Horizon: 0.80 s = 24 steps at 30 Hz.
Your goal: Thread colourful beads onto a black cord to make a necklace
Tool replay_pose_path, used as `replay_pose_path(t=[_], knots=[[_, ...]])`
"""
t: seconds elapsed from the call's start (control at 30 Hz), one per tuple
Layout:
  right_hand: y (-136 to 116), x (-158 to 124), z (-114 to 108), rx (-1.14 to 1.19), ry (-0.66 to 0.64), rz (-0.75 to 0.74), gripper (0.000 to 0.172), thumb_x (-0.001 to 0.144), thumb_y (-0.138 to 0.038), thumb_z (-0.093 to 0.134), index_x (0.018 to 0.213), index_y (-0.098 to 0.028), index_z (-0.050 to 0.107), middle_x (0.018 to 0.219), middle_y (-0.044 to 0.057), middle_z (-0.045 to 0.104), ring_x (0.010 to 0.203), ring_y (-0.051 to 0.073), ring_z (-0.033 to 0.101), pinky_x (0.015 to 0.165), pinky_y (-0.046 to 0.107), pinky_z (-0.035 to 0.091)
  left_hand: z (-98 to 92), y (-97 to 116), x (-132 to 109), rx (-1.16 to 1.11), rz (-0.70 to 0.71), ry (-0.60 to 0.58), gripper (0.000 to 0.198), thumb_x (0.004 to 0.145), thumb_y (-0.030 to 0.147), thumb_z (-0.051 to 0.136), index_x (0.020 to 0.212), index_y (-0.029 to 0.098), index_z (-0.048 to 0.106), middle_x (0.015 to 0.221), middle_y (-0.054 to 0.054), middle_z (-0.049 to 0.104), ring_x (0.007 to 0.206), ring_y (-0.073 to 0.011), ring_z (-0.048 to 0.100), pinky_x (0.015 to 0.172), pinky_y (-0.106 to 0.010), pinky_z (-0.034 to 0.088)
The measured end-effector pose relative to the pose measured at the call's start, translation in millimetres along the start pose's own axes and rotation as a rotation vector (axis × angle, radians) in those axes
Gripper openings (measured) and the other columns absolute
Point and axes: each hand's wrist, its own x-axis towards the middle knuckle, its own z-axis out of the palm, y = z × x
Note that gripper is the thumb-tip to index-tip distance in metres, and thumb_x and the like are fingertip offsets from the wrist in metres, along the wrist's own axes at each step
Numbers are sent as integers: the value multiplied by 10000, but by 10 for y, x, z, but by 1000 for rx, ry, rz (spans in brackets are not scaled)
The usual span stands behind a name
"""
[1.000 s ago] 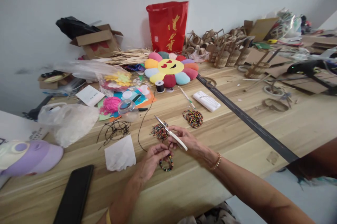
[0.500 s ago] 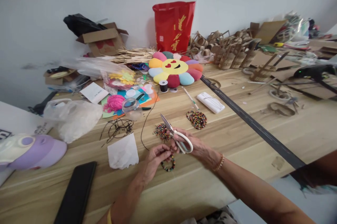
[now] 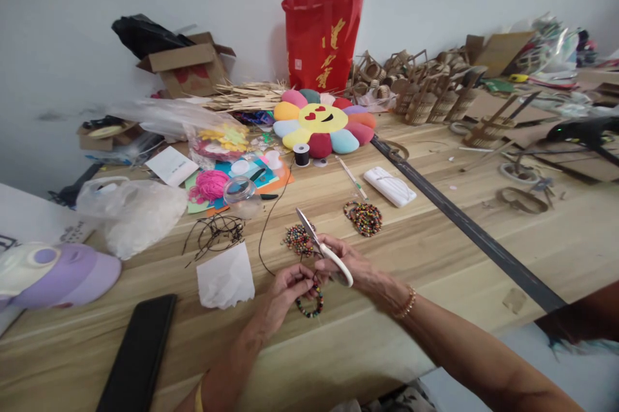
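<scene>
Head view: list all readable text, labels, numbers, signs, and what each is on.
"TECHE", probably: white box at left; blurred, and its other print is unreadable.
Red bag: large gold brush-style characters, too stylised to quote surely; small pale label unreadable.
White card: a line of print, too small.
Cardboard box: red print, no legible words.
No readable numbers.

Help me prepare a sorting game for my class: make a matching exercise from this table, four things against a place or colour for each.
1. scissors
2. bead loop
3. yarn
4. large bag

A. bright pink
B. held in the left hand
C. mostly red
D. held in the right hand

Pairs: 1-D, 2-B, 3-A, 4-C
</scene>
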Motion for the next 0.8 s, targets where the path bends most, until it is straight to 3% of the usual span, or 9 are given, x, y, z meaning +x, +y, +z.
replay_pose_path(t=[0.17,0.33,0.7,0.8], knots=[[-82,-81,-37,-607,21,-102,357,692,-238,725,1014,-158,595,628,-50,553,530,75,452,481,170,341,-33,-60,15,8,3,17,161,723,273,707,763,123,666,687,-35,641,626,-136,575,603,-229,431],[-100,-147,-31,-1114,-65,-198,169,755,-185,610,904,-139,673,704,12,646,566,90,488,524,182,350,-66,-155,29,-3,21,128,210,689,291,733,818,135,680,737,-31,670,637,-144,577,595,-237,437],[13,-105,-76,-1154,55,-190,196,747,-228,642,921,-139,658,669,3,639,532,86,479,506,177,344,8,29,-13,28,15,26,176,704,286,715,693,128,639,656,-19,609,571,-112,538,547,-212,409],[-6,-97,-87,-1101,37,-180,291,739,-226,655,1016,-136,639,670,3,645,536,91,488,512,181,355,-44,10,-21,41,-13,-59,195,703,302,720,709,126,636,649,-26,618,565,-112,538,536,-209,401]])
